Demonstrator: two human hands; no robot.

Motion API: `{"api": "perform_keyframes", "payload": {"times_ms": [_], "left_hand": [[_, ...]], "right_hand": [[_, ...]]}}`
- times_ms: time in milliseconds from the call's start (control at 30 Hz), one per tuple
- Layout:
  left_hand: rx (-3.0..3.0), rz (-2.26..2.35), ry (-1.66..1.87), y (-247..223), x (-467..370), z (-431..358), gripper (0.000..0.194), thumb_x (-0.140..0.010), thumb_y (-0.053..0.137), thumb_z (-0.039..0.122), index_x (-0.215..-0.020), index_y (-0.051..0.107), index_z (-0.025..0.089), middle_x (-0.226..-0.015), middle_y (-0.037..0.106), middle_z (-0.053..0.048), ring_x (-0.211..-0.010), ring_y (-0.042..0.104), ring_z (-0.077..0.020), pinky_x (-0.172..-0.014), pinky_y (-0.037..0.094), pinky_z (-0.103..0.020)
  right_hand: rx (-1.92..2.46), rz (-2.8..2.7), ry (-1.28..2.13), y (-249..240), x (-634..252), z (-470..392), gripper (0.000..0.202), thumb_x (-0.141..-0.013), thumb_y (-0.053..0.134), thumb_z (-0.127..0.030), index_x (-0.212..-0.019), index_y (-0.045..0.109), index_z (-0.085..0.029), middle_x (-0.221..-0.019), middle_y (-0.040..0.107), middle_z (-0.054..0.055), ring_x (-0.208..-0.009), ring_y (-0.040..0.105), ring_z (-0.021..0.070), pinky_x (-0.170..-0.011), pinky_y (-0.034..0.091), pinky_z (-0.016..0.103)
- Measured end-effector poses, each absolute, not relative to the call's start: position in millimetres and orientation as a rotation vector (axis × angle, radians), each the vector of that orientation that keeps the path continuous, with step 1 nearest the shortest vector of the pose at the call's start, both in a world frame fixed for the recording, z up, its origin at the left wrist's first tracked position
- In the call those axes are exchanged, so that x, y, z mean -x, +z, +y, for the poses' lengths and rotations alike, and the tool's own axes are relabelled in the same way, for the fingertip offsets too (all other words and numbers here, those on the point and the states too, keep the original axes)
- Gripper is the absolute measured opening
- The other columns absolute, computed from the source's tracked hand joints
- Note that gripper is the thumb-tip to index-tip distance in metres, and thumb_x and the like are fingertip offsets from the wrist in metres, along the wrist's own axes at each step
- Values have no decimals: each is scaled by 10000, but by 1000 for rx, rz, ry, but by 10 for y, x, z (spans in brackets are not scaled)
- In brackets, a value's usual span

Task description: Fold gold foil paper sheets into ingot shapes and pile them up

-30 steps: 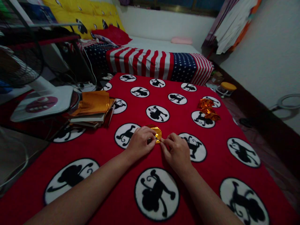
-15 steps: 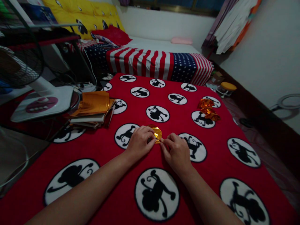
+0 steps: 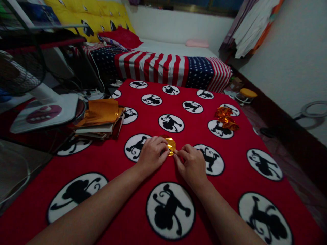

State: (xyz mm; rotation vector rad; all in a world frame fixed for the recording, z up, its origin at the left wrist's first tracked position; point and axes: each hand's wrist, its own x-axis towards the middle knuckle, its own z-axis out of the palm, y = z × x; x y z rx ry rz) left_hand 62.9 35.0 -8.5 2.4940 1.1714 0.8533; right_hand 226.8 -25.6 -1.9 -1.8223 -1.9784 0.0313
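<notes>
A small piece of shiny gold foil paper (image 3: 171,144) lies on the red cloth (image 3: 122,204), between my two hands. My left hand (image 3: 152,152) is closed on its left side, thumb and fingers pinching the near edge and covering part of it. From the right, my right hand (image 3: 191,165) pinches the lower right edge with thumb and forefinger. The folds under my fingertips are hidden.
Crumpled orange-gold foil pieces (image 3: 226,118) lie at the cloth's right. A stack of gold and pale paper sheets (image 3: 99,117) sits at the left, beside a white fan base (image 3: 46,114). A bed (image 3: 163,68) stands beyond, a yellow-topped stool (image 3: 248,93) to the right.
The whole view has shifted very slightly. Both hands keep their place on the gold foil paper, with hardly any visible finger movement.
</notes>
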Motion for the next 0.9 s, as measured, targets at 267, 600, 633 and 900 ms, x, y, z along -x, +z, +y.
{"api": "perform_keyframes", "payload": {"times_ms": [267, 600, 633, 900], "left_hand": [[-2466, 1190, 827, -93, -623, 374, 116, -799, 701, 264, -782, 611, 193, -981, 665, -20, -948, 567, -201, -856, 414, -365], [-2528, 1172, 809, -90, -611, 364, 143, -842, 653, 307, -962, 672, 232, -1023, 657, -32, -965, 551, -208, -858, 401, -373], [-2551, 1154, 805, -89, -607, 366, 163, -855, 636, 309, -1004, 681, 259, -1045, 651, -30, -974, 545, -208, -850, 398, -373], [-2593, 1125, 732, -87, -597, 402, 177, -867, 611, 339, -992, 734, 360, -1085, 623, -32, -989, 516, -207, -824, 392, -369]], "right_hand": [[1816, -1931, 57, -31, -2270, -247, 122, -858, 627, -293, -861, 728, -223, -819, 595, 27, -765, 522, 157, -675, 283, 306], [1829, -1913, 72, -30, -2263, -259, 102, -844, 637, -281, -871, 722, -232, -817, 594, 16, -775, 530, 160, -683, 290, 306], [1828, -1911, 74, -29, -2260, -260, 101, -845, 635, -278, -870, 721, -232, -816, 594, 16, -776, 530, 160, -681, 290, 305], [1802, -1851, 134, -60, -2278, -247, 92, -827, 641, -250, -846, 729, -231, -794, 595, 12, -759, 532, 156, -680, 308, 299]]}}
